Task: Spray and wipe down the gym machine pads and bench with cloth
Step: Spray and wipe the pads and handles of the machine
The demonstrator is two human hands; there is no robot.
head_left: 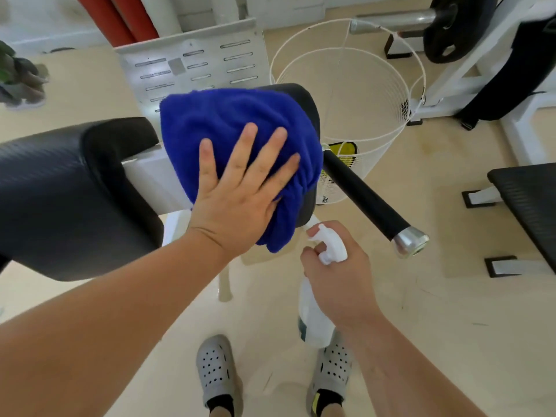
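Observation:
A blue cloth (216, 121) is draped over a small black machine pad (304, 100) at the centre. My left hand (240, 188) presses flat on the cloth with its fingers spread and straight. A larger black pad (69, 194) sits to the left of it. My right hand (340, 275) grips a white spray bottle (313, 314) by the neck, below the small pad, with the nozzle pointing up toward the pad. A black bench pad (529, 200) shows at the right edge.
A black handle bar with a chrome end (367, 197) sticks out to the right of the small pad. Behind it stands a white wire basket (361, 94). A weight plate on a bar (451, 28) is at the top right. My grey shoes (216, 371) stand on the beige floor.

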